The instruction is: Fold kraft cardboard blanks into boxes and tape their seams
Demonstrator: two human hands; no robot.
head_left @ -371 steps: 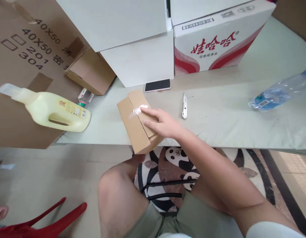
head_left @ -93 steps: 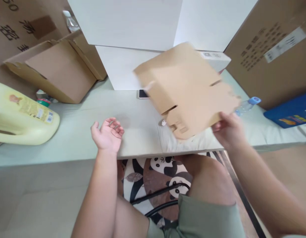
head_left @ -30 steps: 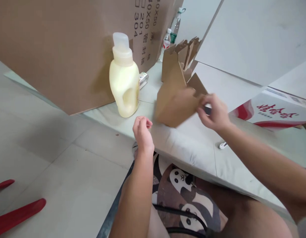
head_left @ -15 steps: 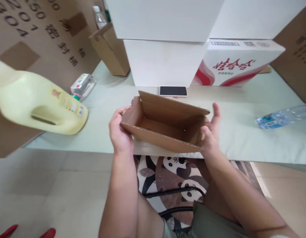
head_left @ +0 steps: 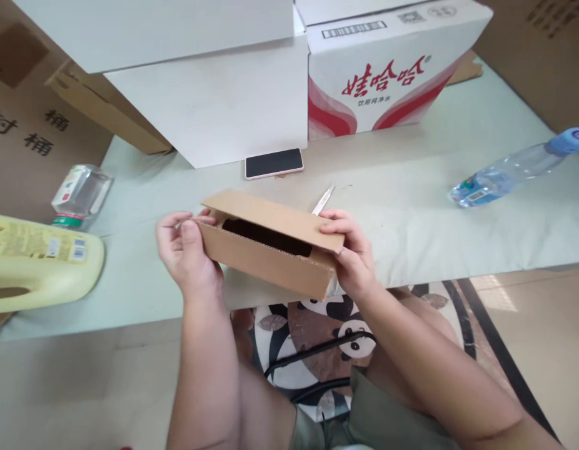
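Observation:
A small brown cardboard box is held over the table's near edge, its long lid flap folded most of the way down and a dark gap showing beneath it. My left hand grips the box's left end, thumb on the front corner and fingertips at the flap's edge. At the right end, my right hand is closed on the corner, with fingers lying on top of the flap. Just behind the right fingers a small pointed metal tool lies on the table; its near end is hidden.
A phone lies before stacked white cartons. A red-and-white carton stands beside them. Plastic bottles lie right and left, near a yellow jug. The pale green tabletop ends above the panda-print mat.
The box's lid flap has swung from upright down over the opening. Both hands and the box have shifted left in view. The pointed tool now shows behind the box.

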